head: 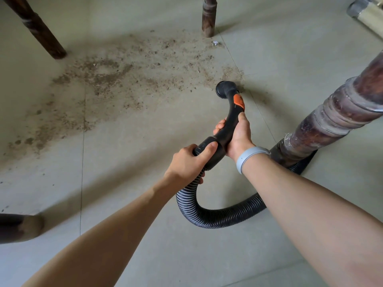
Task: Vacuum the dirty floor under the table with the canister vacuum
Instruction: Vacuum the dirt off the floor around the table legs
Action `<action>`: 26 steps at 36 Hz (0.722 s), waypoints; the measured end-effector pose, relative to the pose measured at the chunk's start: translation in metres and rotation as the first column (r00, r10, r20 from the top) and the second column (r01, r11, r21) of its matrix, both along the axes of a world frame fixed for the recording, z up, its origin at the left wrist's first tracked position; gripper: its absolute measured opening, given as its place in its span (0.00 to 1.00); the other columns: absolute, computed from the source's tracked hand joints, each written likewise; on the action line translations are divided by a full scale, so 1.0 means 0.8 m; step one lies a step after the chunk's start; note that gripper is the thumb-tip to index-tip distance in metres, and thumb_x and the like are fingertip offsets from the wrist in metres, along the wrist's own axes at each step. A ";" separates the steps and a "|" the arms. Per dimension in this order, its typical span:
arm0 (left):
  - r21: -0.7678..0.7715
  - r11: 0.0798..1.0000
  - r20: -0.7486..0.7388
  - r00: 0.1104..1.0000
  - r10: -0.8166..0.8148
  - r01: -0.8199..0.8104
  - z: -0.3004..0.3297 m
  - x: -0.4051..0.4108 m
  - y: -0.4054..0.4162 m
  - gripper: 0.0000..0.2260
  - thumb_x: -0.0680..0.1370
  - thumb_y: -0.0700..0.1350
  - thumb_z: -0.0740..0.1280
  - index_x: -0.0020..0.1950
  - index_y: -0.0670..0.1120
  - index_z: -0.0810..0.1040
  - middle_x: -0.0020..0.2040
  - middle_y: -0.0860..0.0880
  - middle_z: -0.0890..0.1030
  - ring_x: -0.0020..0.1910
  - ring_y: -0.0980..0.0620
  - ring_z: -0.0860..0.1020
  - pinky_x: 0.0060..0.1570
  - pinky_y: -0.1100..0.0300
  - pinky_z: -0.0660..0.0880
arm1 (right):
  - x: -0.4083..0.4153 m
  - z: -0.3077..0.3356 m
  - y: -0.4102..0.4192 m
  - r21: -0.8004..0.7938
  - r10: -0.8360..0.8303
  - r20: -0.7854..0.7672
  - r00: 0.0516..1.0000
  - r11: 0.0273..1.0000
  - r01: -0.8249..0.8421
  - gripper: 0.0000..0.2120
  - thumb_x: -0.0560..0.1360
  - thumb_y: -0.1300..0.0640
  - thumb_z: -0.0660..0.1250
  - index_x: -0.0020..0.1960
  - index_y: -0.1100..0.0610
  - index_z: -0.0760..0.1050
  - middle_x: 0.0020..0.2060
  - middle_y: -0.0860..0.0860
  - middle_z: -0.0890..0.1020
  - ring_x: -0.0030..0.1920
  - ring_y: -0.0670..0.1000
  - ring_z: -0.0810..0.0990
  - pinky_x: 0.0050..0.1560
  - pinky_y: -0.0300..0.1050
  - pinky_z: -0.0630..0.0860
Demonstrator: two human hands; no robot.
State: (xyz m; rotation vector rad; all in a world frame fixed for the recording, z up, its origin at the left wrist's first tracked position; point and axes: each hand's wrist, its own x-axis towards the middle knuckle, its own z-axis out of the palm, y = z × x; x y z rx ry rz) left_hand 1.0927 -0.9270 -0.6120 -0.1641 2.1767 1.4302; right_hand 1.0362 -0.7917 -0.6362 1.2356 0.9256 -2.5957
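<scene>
Presently, the curved black wand point(226, 125) is grasped by both grips: the left hand point(186, 160) is clenched round its cuff where the ribbed hose point(207, 216) joins, the right hand point(238, 137) higher up, thumb below the orange slider point(238, 102). The nozzle point(224, 89) is held at the edge of the dirt point(116, 73) on the floor point(145, 235), between turned table legs point(331, 121).

Black ribbed hose point(209, 216), orange button point(239, 102), brown dirt point(116, 77), grey wristband point(247, 157)
</scene>
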 end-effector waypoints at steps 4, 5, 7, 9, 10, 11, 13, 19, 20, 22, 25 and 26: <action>-0.006 1.000 0.003 1.000 0.005 -0.005 -0.002 0.000 -0.005 0.19 0.76 0.59 0.65 0.43 0.42 0.73 0.30 0.44 0.78 0.22 0.48 0.76 0.25 0.61 0.76 | -0.005 -0.006 -0.005 0.008 0.028 -0.003 1.000 1.000 -0.028 0.23 0.76 0.36 0.60 0.47 0.58 0.69 0.25 0.52 0.71 0.22 0.51 0.71 0.26 0.37 0.72; -0.005 1.000 0.001 1.000 0.009 -0.009 -0.002 -0.001 -0.006 0.19 0.76 0.59 0.65 0.43 0.43 0.73 0.30 0.45 0.78 0.22 0.48 0.76 0.25 0.60 0.76 | -0.007 -0.007 -0.007 0.003 0.035 -0.001 0.999 0.999 -0.035 0.24 0.75 0.35 0.61 0.48 0.57 0.69 0.25 0.52 0.71 0.22 0.51 0.71 0.27 0.37 0.72; -0.006 1.000 -0.004 1.000 0.017 -0.017 -0.002 -0.004 -0.009 0.18 0.77 0.59 0.64 0.42 0.43 0.73 0.30 0.45 0.78 0.22 0.48 0.76 0.25 0.60 0.76 | -0.011 -0.007 -0.010 -0.002 0.043 0.003 0.999 0.999 -0.043 0.25 0.73 0.33 0.62 0.47 0.57 0.69 0.26 0.51 0.71 0.22 0.51 0.71 0.26 0.38 0.73; -0.011 1.000 -0.008 1.000 0.024 -0.024 -0.002 -0.008 -0.011 0.19 0.77 0.59 0.64 0.42 0.43 0.73 0.29 0.45 0.78 0.22 0.48 0.76 0.26 0.60 0.76 | -0.017 -0.006 -0.012 0.004 0.050 0.009 0.999 0.999 -0.050 0.25 0.73 0.33 0.63 0.46 0.57 0.69 0.26 0.51 0.71 0.22 0.51 0.71 0.26 0.38 0.73; -0.012 0.999 -0.008 1.000 0.030 -0.030 -0.002 -0.010 -0.012 0.19 0.77 0.59 0.64 0.41 0.43 0.73 0.29 0.45 0.78 0.22 0.48 0.76 0.26 0.61 0.76 | -0.020 -0.005 -0.014 0.010 0.052 0.013 0.999 0.999 -0.052 0.25 0.74 0.34 0.63 0.45 0.57 0.69 0.26 0.51 0.71 0.22 0.51 0.71 0.26 0.38 0.72; -0.010 0.999 -0.006 0.999 0.036 -0.036 -0.003 -0.012 -0.013 0.19 0.77 0.60 0.64 0.41 0.43 0.73 0.29 0.45 0.78 0.22 0.49 0.76 0.26 0.61 0.76 | -0.023 -0.004 -0.014 0.020 0.056 0.015 0.998 0.998 -0.056 0.24 0.75 0.35 0.61 0.44 0.58 0.69 0.26 0.52 0.71 0.22 0.51 0.71 0.26 0.38 0.72; -0.002 0.999 -0.001 0.999 0.049 -0.049 -0.004 -0.014 -0.014 0.20 0.77 0.60 0.64 0.42 0.43 0.73 0.29 0.45 0.78 0.22 0.49 0.76 0.25 0.61 0.76 | -0.028 -0.002 -0.016 0.049 0.067 0.017 0.998 0.997 -0.068 0.23 0.77 0.37 0.59 0.43 0.58 0.68 0.26 0.52 0.71 0.22 0.50 0.70 0.26 0.37 0.72; 0.055 0.993 0.032 0.994 0.107 -0.108 -0.009 -0.008 -0.024 0.20 0.77 0.60 0.63 0.42 0.43 0.73 0.30 0.44 0.77 0.22 0.49 0.76 0.24 0.62 0.73 | -0.037 0.004 -0.033 0.150 0.138 0.031 0.990 0.979 -0.141 0.20 0.78 0.40 0.60 0.48 0.58 0.70 0.27 0.52 0.72 0.22 0.50 0.71 0.27 0.39 0.72; 0.069 0.990 0.044 0.992 0.117 -0.120 -0.011 -0.007 -0.027 0.20 0.77 0.60 0.63 0.42 0.43 0.73 0.30 0.43 0.77 0.22 0.48 0.76 0.25 0.61 0.73 | -0.038 0.004 -0.038 0.161 0.154 0.032 0.988 0.974 -0.157 0.20 0.78 0.40 0.60 0.48 0.59 0.70 0.27 0.53 0.72 0.22 0.51 0.71 0.28 0.39 0.72; 0.095 0.985 0.071 0.988 0.137 -0.143 -0.012 -0.003 -0.034 0.20 0.77 0.60 0.63 0.43 0.43 0.72 0.30 0.42 0.77 0.24 0.45 0.76 0.27 0.59 0.75 | -0.037 0.006 -0.046 0.172 0.181 0.040 0.983 0.968 -0.185 0.20 0.79 0.41 0.58 0.48 0.60 0.69 0.28 0.53 0.72 0.23 0.52 0.71 0.28 0.40 0.72; 0.134 0.974 0.112 0.980 0.167 -0.182 -0.012 0.005 -0.042 0.20 0.78 0.59 0.63 0.43 0.42 0.72 0.31 0.41 0.76 0.24 0.44 0.76 0.29 0.57 0.76 | -0.034 0.008 -0.056 0.187 0.216 0.053 0.975 0.957 -0.222 0.21 0.80 0.41 0.57 0.46 0.60 0.69 0.28 0.54 0.72 0.25 0.52 0.71 0.29 0.42 0.72; 0.144 0.971 0.121 0.977 0.176 -0.193 -0.012 0.008 -0.044 0.19 0.78 0.59 0.63 0.43 0.42 0.72 0.31 0.41 0.76 0.24 0.45 0.76 0.29 0.57 0.76 | -0.033 0.008 -0.060 0.202 0.235 0.056 0.970 0.949 -0.242 0.21 0.80 0.41 0.57 0.46 0.60 0.69 0.28 0.54 0.72 0.25 0.52 0.71 0.30 0.42 0.72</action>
